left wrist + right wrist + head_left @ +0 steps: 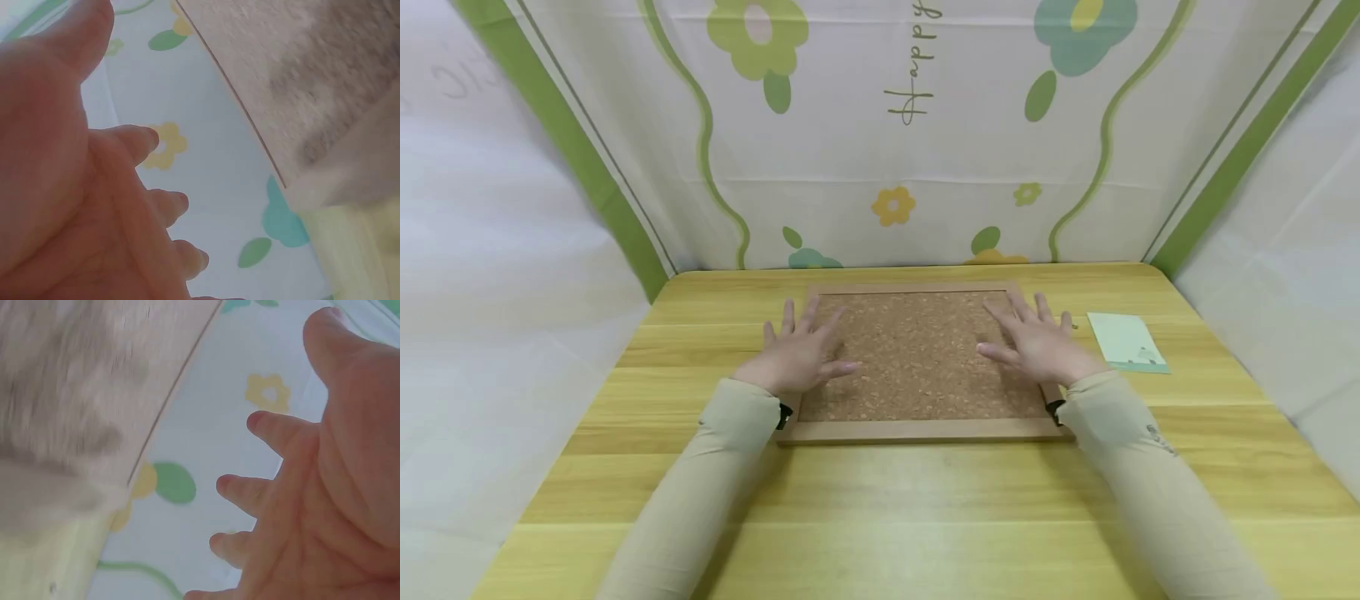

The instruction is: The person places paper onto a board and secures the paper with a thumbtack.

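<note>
A wood-framed cork board (917,358) lies flat on the table. Over its left side my left hand (793,358) is held with the fingers spread and straight, gripping nothing. My right hand (1045,346) has the same spread pose above the right side of the board, also holding nothing. Both wrist views show a gap between palm and board: the left palm (50,162) and the right palm (350,462) appear apart from the blurred cork surface.
A pale green note sheet (1126,340) lies on the wooden table (895,508), right of the board. Close to the right fingers sits a tiny dark item (1075,327), too small to identify. A white flowered cloth (850,150) hangs behind the table's back edge.
</note>
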A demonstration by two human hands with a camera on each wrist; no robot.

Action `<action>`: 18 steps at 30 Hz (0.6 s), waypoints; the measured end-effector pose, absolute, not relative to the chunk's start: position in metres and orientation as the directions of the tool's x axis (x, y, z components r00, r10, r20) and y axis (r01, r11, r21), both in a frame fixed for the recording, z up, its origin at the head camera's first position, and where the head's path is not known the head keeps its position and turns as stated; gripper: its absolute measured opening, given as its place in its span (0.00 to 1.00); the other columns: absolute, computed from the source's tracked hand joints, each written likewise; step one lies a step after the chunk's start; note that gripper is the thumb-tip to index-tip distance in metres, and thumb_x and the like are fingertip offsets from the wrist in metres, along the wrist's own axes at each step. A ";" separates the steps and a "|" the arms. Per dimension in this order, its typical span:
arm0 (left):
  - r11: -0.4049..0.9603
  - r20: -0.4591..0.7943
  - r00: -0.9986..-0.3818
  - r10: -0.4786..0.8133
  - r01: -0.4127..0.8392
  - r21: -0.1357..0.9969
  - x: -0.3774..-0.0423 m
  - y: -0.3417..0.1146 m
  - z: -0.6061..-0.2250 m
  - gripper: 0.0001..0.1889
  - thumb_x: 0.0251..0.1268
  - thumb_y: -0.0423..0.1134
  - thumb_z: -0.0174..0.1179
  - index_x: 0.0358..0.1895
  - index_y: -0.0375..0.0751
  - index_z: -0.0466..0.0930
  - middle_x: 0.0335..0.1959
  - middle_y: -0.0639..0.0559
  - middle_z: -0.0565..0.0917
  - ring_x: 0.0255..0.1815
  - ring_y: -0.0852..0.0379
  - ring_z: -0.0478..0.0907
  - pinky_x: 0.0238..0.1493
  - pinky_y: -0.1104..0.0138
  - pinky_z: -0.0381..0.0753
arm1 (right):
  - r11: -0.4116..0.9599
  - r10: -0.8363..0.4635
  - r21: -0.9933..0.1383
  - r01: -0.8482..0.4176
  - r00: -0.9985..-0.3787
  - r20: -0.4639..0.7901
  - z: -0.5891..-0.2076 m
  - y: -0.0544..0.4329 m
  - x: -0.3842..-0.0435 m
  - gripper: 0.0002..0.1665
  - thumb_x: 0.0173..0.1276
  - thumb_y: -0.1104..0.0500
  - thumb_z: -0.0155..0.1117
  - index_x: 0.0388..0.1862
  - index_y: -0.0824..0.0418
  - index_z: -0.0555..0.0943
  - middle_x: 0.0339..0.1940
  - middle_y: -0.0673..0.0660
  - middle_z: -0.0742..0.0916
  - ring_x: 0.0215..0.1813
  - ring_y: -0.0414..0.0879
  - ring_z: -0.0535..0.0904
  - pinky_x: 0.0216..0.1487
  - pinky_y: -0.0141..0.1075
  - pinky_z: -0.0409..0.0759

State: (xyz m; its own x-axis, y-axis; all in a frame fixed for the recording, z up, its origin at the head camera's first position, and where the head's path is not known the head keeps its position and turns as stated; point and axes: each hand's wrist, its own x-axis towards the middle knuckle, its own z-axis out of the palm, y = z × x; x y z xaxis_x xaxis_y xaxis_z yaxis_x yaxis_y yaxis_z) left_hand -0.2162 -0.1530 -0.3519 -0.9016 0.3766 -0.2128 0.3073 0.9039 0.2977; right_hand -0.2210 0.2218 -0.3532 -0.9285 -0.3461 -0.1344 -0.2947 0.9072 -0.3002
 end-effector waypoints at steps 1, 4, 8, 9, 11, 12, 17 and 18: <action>0.901 -0.214 -0.901 0.376 0.303 0.309 -0.217 -0.156 -0.353 0.48 0.69 0.67 0.51 0.81 0.54 0.35 0.77 0.48 0.17 0.73 0.31 0.14 0.61 0.26 0.28 | 0.910 -0.339 -0.297 -0.289 -0.931 -0.134 -0.351 0.226 -0.221 0.49 0.73 0.28 0.45 0.83 0.49 0.46 0.81 0.63 0.39 0.75 0.72 0.23 0.59 0.77 0.25; 0.902 -0.211 -0.907 0.366 0.290 0.320 -0.223 -0.169 -0.357 0.49 0.70 0.65 0.52 0.81 0.53 0.32 0.78 0.46 0.21 0.74 0.31 0.17 0.62 0.26 0.30 | 0.921 -0.311 -0.286 -0.263 -0.941 -0.135 -0.343 0.243 -0.223 0.50 0.73 0.28 0.46 0.83 0.49 0.46 0.81 0.67 0.42 0.74 0.73 0.24 0.59 0.77 0.26; 0.892 -0.192 -0.914 0.357 0.272 0.361 -0.236 -0.189 -0.363 0.49 0.71 0.60 0.55 0.81 0.50 0.31 0.80 0.34 0.35 0.76 0.27 0.28 0.65 0.29 0.40 | 0.931 -0.276 -0.284 -0.229 -0.951 -0.138 -0.337 0.275 -0.229 0.52 0.72 0.27 0.45 0.83 0.51 0.45 0.79 0.72 0.44 0.73 0.77 0.24 0.58 0.78 0.29; 0.885 -0.191 -0.915 0.356 0.265 0.382 -0.239 -0.194 -0.365 0.49 0.72 0.59 0.55 0.81 0.47 0.32 0.79 0.32 0.38 0.76 0.27 0.32 0.66 0.30 0.44 | 0.934 -0.271 -0.279 -0.225 -0.953 -0.138 -0.336 0.285 -0.231 0.52 0.71 0.27 0.45 0.83 0.53 0.45 0.79 0.73 0.45 0.73 0.78 0.26 0.58 0.79 0.31; 0.869 -0.197 -0.914 0.356 0.246 0.429 -0.246 -0.204 -0.367 0.48 0.72 0.56 0.57 0.81 0.40 0.37 0.77 0.28 0.45 0.76 0.27 0.40 0.68 0.34 0.49 | 0.934 -0.269 -0.278 -0.226 -0.955 -0.126 -0.336 0.306 -0.237 0.52 0.72 0.28 0.46 0.82 0.57 0.47 0.78 0.75 0.49 0.73 0.80 0.32 0.60 0.78 0.37; 0.860 -0.205 -0.912 0.356 0.233 0.454 -0.248 -0.208 -0.369 0.47 0.72 0.56 0.57 0.80 0.36 0.41 0.76 0.26 0.49 0.75 0.28 0.45 0.68 0.36 0.52 | 0.931 -0.269 -0.286 -0.225 -0.956 -0.122 -0.337 0.317 -0.241 0.52 0.73 0.29 0.46 0.82 0.60 0.48 0.77 0.76 0.51 0.73 0.80 0.36 0.61 0.77 0.40; 0.842 -0.308 -0.881 0.359 0.164 0.514 -0.258 -0.223 -0.375 0.34 0.74 0.54 0.55 0.69 0.30 0.61 0.61 0.30 0.73 0.61 0.37 0.72 0.58 0.46 0.73 | 0.930 -0.224 -0.322 -0.176 -0.968 -0.116 -0.350 0.371 -0.256 0.48 0.76 0.36 0.49 0.77 0.72 0.55 0.70 0.81 0.63 0.67 0.79 0.59 0.63 0.70 0.56; 0.844 -0.328 -0.875 0.357 0.151 0.515 -0.259 -0.225 -0.376 0.31 0.74 0.54 0.54 0.65 0.31 0.65 0.56 0.34 0.77 0.55 0.41 0.76 0.52 0.49 0.76 | 0.934 -0.199 -0.325 -0.149 -0.972 -0.128 -0.354 0.382 -0.257 0.47 0.77 0.36 0.49 0.76 0.72 0.56 0.69 0.81 0.64 0.65 0.79 0.62 0.61 0.70 0.59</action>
